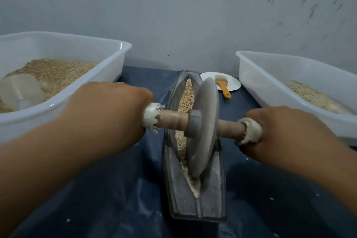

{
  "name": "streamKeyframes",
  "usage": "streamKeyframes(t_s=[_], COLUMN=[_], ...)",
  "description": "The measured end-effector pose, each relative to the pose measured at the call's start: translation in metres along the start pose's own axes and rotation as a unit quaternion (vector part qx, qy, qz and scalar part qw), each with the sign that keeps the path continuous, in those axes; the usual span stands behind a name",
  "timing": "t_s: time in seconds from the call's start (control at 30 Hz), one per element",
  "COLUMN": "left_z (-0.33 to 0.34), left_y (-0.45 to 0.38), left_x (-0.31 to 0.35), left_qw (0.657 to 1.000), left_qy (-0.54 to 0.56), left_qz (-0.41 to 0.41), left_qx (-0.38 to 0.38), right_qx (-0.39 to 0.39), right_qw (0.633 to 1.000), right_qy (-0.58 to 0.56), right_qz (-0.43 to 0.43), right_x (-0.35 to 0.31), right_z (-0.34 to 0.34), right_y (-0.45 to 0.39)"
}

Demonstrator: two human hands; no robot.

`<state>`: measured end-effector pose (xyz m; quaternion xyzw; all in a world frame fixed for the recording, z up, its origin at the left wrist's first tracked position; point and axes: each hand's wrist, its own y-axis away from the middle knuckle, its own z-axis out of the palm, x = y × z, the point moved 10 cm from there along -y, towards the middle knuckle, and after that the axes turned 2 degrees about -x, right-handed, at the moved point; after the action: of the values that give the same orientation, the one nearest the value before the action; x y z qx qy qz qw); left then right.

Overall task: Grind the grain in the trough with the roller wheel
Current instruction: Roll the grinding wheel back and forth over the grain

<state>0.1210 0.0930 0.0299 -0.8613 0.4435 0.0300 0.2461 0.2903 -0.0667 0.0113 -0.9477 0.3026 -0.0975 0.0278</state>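
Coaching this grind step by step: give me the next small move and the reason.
Probably roll the roller wheel forward along the trough. Left hand and right hand grip the axle ends, and the whole-looking grain lies ahead of the wheel.

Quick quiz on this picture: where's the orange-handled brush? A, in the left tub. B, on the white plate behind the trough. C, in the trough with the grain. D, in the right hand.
B: the brush lies on the plate behind the trough, its handle hanging over the rim, while the right hand grips the roller axle.
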Motion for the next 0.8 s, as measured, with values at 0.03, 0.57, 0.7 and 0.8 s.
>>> streamKeyframes(t_s=[0.03, 0.57, 0.7, 0.8], left_z=[0.002, 0.059, 0.055, 0.048], left_y=[-0.007, -0.115, -0.092, -0.070], left_x=[0.001, -0.009, -0.003, -0.001], left_qw=[1.000, 0.995, 0.995, 0.997], left_qy=[0.002, 0.078, 0.083, 0.065], left_qz=[-0.002, -0.045, -0.025, -0.015], left_qx=[0.011, -0.037, -0.054, -0.048], right_qx=[-0.002, 0.132, 0.120, 0.110], right_qw=[1.000, 0.991, 0.993, 0.994], right_qy=[-0.008, 0.002, 0.003, 0.008], right_qz=[0.005, 0.021, 0.003, 0.010], right_x=[0.002, 0.017, 0.013, 0.009], right_z=[0.005, 0.004, 0.012, 0.011], right_y=[-0.008, -0.135, -0.103, -0.077])
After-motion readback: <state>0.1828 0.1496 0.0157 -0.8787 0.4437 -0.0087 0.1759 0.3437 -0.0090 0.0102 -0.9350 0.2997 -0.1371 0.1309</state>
